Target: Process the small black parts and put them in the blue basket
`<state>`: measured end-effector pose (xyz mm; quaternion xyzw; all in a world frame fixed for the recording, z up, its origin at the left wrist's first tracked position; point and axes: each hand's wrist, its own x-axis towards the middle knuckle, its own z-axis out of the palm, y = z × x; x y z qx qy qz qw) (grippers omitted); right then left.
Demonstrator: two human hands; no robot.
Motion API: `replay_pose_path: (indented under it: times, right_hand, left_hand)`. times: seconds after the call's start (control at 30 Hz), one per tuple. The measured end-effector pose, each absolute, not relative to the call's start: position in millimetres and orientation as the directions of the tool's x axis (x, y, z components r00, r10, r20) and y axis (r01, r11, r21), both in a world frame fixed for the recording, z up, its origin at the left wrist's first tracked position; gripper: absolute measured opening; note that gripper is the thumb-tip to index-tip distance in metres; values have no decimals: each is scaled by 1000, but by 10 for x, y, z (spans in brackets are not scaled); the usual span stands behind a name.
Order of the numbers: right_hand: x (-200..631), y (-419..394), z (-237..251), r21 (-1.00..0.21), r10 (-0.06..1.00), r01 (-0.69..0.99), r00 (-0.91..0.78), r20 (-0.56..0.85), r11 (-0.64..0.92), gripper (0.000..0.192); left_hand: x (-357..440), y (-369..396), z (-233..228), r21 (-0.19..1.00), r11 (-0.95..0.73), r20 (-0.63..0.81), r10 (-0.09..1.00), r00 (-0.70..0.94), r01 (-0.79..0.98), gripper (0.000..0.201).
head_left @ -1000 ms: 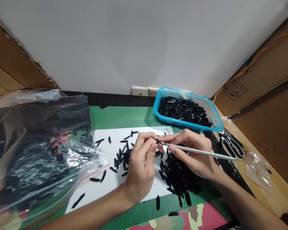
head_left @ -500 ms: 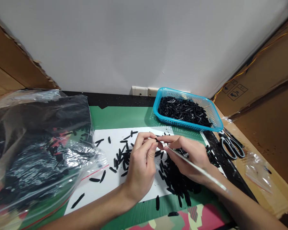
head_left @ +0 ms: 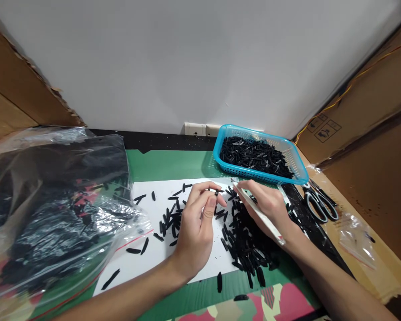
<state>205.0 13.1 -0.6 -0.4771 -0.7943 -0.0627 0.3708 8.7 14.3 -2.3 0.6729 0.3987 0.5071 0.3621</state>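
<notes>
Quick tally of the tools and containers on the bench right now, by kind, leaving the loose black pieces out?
Blue basket: 1
Scissors: 1
White stick, in the right hand: 1
Large clear bag: 1
Small clear bag: 1
White paper sheet: 1
Total: 6
The left hand pinches one small black piece.

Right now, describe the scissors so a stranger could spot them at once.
Find the blue basket at the back right. Just right of its near corner lie the scissors, on the table's dark edge. They alone have looped grey-and-black handles; everything nearby is small black pieces.
</notes>
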Motion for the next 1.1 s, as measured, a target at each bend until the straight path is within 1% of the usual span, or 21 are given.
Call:
replay_pose_path:
  times: [0.07,0.17,0.23,0.37,0.43,0.47,0.5,0.53,0.6,0.67,0.73,0.83,0.97,1.1]
  right_hand:
    - [2071,143,-13,-191,720,814,-345,603,549,14]
    - [2066,171,-18,-49,702,810,-474,531,584,24]
    - [2058,196,-21,11,691,795,-534,486,607,26]
    - [2074,245,-34,2,703,772,-579,412,635,20]
    - [2088,258,-38,-18,713,776,-571,408,631,19]
    - [2090,259,-36,-46,717,777,-553,424,627,20]
    - [2086,255,-29,-99,720,774,-524,456,626,21]
    - [2076,246,-16,-184,726,757,-482,491,627,22]
    - [2039,211,21,-413,760,671,-369,535,616,20]
    - [1991,166,65,-614,810,545,-254,528,571,13]
    - [1951,123,96,-734,854,445,-179,489,514,10]
    - [1924,90,107,-797,876,367,-156,457,481,13]
    - [1923,88,103,-797,867,345,-163,470,497,8]
    - [1923,89,109,-814,873,316,-145,466,487,8]
  left_hand:
    - [78,139,-24,898,-415,391,905,170,148,33]
    - [71,134,-44,905,-408,384,905,181,120,32]
    - [74,137,-67,913,-397,376,909,178,95,32]
    - [88,144,-99,925,-375,361,919,161,66,32]
    - [92,144,-92,928,-365,351,922,161,67,34]
    - [93,143,-85,932,-358,343,924,167,65,34]
    - [93,143,-76,934,-351,336,925,177,61,35]
    - [92,142,-66,938,-343,327,925,192,55,36]
    - [89,142,-50,942,-332,314,922,228,44,38]
    - [85,140,-39,944,-329,309,913,266,29,37]
    - [84,135,-34,945,-327,309,904,296,13,38]
    - [86,127,-33,951,-308,292,896,335,-5,38]
    - [87,127,-32,956,-292,276,893,355,-8,38]
    - [88,142,-30,949,-315,297,893,339,0,35]
